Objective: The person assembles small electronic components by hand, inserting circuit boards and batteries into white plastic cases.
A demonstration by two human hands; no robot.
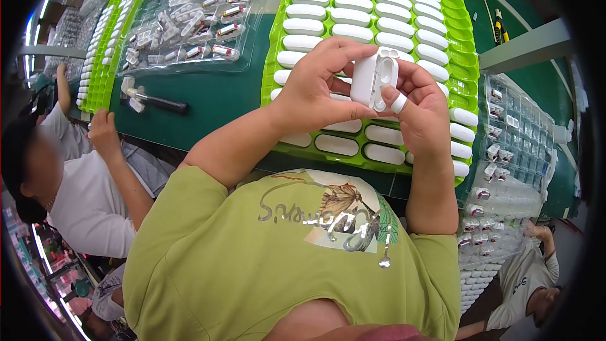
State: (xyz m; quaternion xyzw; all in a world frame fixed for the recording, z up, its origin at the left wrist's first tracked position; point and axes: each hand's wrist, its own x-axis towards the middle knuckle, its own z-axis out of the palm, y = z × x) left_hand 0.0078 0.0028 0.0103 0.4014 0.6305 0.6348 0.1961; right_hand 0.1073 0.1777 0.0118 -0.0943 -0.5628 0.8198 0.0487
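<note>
Above the green tray, near its front part, both hands hold one small white case between them. The left hand grips the case from the left side, with the fingers curled over its top and the thumb below it. The right hand supports the case from the right and from below, and its thumb, which has a white wrap on the tip, presses on the lower end of the case. So the two hands are close together and both are closed on the case. The case is tilted, and its open face with two hollows looks toward the camera. The tray under it is full of rows of white oval parts. To the left, on the dark green table, lies a small tool with a black handle, and behind it stands a clear tray with small parts. Another person in a white shirt sits at the left.
</note>
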